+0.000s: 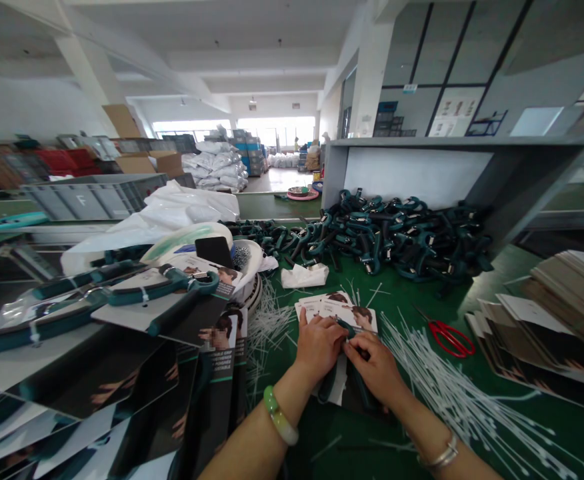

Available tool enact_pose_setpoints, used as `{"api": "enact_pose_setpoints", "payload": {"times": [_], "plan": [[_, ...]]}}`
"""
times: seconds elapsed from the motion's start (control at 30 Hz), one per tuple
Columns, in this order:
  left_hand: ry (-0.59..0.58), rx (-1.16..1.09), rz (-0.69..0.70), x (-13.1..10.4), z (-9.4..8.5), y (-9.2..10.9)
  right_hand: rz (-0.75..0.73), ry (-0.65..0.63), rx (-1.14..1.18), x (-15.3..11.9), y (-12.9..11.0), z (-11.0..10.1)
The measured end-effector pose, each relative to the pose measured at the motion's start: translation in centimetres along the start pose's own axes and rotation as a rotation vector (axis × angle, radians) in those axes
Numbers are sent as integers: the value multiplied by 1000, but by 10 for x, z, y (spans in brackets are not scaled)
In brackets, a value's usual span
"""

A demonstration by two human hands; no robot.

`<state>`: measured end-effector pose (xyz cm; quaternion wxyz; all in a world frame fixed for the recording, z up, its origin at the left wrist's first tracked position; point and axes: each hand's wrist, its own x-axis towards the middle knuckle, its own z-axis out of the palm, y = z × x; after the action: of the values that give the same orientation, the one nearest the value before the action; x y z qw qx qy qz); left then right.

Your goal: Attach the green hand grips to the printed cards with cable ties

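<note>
Slip risk: I'd watch the teal hand grip (345,327), near centre, between both hands on the printed cards (365,319); it could skew if the left hand (322,343) lets up while the right hand (375,367) pulls at its head.
Left hand: half curled, fingers bent over the grip's head, holding it against the cards; thumb along the cards' left edge.
Right hand: mostly closed, thumb and fingertips pinched together at the grip's head. I can't tell what, if anything, is between them.
Carded pile: loaded cards (167,300) sit uneven, near left. I judge a left elbow bump could slide them.
White ties: loose fan (437,380), right of the right hand. They lie crossed, so picking one could drag others.
Red scissors: handles (449,338) right, just beyond the ties, blades pointing away. A wide right reach could snag them.
Far heap: loose grips (407,233) piled by the grey box (527,200); could roll nearer if disturbed.
</note>
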<state>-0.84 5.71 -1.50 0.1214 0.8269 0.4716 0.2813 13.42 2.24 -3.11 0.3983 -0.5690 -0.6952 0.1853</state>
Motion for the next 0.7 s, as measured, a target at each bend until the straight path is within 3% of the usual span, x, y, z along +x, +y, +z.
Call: {"api": "enact_pose_setpoints", "payload": {"times": [0.37, 0.53, 0.63, 0.7], "plan": [[-97, -287, 79, -2, -7, -14, 155, -153, 15, 20, 3, -3], [-24, -244, 8, -4, -5, -7, 127, -120, 22, 19, 2, -3], [74, -220, 67, -4, 2, -4, 124, -85, 38, 14, 4, 0], [158, -230, 96, -3, 7, -4, 109, 5, 71, 9, 7, 3]]}}
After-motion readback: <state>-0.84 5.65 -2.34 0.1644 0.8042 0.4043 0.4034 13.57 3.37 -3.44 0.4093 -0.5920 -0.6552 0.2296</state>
